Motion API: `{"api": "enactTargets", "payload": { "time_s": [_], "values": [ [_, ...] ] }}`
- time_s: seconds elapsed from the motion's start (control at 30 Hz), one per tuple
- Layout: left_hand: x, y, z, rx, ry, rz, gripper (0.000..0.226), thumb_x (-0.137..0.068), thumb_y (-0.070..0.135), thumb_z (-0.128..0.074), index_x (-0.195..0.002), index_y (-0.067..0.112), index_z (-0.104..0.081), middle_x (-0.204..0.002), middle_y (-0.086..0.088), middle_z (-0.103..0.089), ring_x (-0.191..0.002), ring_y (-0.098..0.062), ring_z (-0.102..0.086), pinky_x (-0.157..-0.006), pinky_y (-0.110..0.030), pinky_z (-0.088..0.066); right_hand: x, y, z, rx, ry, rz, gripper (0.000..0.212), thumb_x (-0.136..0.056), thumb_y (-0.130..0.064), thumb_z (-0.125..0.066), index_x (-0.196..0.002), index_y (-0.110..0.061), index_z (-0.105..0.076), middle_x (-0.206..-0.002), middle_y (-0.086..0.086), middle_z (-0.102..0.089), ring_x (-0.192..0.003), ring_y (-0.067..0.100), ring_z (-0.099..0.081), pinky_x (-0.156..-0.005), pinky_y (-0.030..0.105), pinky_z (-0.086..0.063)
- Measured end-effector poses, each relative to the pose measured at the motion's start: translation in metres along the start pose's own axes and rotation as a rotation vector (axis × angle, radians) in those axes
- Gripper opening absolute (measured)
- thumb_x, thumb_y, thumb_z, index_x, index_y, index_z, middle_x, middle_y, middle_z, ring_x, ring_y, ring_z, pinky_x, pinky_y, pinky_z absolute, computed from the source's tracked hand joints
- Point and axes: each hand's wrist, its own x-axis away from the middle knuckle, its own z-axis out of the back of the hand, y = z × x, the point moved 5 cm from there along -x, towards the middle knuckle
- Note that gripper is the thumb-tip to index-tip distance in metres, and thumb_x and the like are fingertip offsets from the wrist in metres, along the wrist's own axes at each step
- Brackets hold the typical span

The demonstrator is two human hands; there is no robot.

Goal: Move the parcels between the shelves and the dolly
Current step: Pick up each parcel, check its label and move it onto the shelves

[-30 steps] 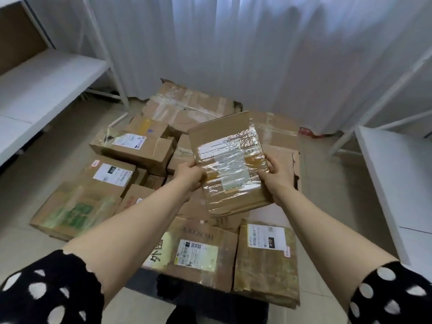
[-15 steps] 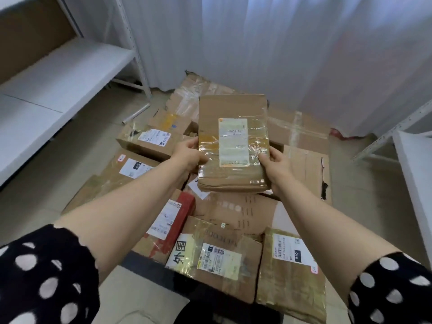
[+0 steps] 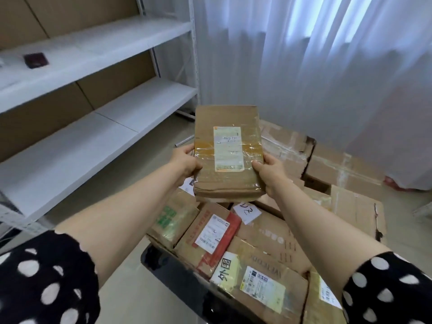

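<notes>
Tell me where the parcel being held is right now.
Head view, centre: the parcel is held up between the left hand and right hand, above the boxes piled on the dolly, just right of the white shelves.

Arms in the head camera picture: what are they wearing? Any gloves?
Black sleeves with big white dots: the left sleeve and the right sleeve match, and both stop short of the forearms. The left hand and right hand are bare, with no gloves, and no watch or ring shows.
</notes>
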Motion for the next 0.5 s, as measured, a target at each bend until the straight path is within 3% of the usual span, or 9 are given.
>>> {"api": "enactTargets", "payload": {
  "time_s": [0.07,0.17,0.23,0.3,0.37,0.5],
  "values": [
    [-0.007,0.002,0.039,-0.012,0.044,-0.012,0.063,-0.082,-0.023,-0.052,-0.133,0.013,-0.053,-0.106,-0.009,-0.062,-0.095,-0.026,-0.061,-0.076,-0.035,-0.054,-0.001,-0.009,-0.039,0.009,-0.032,-0.006,0.036,-0.094,-0.003,-0.053,-0.126,-0.019,-0.057,-0.089,-0.003,-0.065,-0.075,0.015,-0.065,-0.065,0.030,-0.056],
    [-0.029,0.004,0.107,-0.078,0.105,-0.030,0.033,-0.079,-0.017,-0.060,-0.088,0.015,-0.066,-0.104,-0.009,-0.068,-0.101,-0.027,-0.065,-0.082,-0.037,-0.056,-0.002,-0.017,-0.109,0.020,-0.058,0.005,0.038,-0.094,-0.003,-0.053,-0.128,-0.019,-0.056,-0.099,0.001,-0.067,-0.077,0.014,-0.064,-0.064,0.028,-0.054],
    [-0.048,0.004,0.151,-0.068,0.113,-0.045,0.034,-0.078,-0.016,-0.061,-0.079,0.018,-0.064,-0.103,-0.009,-0.070,-0.098,-0.027,-0.066,-0.087,-0.040,-0.056,-0.005,-0.018,-0.157,0.016,-0.062,0.024,0.035,-0.094,0.000,-0.052,-0.123,-0.017,-0.059,-0.098,0.003,-0.068,-0.074,0.013,-0.064,-0.061,0.026,-0.053],
    [-0.068,0.005,0.193,-0.048,0.086,-0.057,0.036,-0.079,-0.016,-0.059,-0.086,0.019,-0.066,-0.105,-0.009,-0.069,-0.092,-0.025,-0.066,-0.084,-0.040,-0.056,-0.009,-0.015,-0.203,-0.008,-0.049,0.027,0.032,-0.094,0.001,-0.052,-0.121,-0.014,-0.059,-0.095,0.002,-0.068,-0.074,0.016,-0.064,-0.069,0.034,-0.056],
    [-0.086,0.006,0.231,-0.022,0.048,-0.055,0.044,-0.080,-0.018,-0.058,-0.106,0.017,-0.066,-0.107,-0.006,-0.068,-0.080,-0.020,-0.065,-0.072,-0.034,-0.057,-0.014,-0.010,-0.247,-0.037,-0.032,0.016,0.036,-0.094,0.000,-0.052,-0.126,-0.016,-0.058,-0.092,-0.001,-0.068,-0.078,0.020,-0.065,-0.080,0.041,-0.057],
    [-0.124,0.011,0.289,0.021,0.005,-0.025,0.068,-0.078,-0.019,-0.061,-0.137,0.015,-0.051,-0.118,-0.006,-0.064,-0.085,-0.022,-0.063,-0.073,-0.033,-0.056,-0.020,-0.009,-0.308,-0.100,-0.011,-0.043,0.050,-0.095,-0.002,-0.051,-0.130,-0.038,-0.050,-0.092,-0.004,-0.066,-0.075,0.017,-0.066,-0.071,0.035,-0.058]
  ]
}}
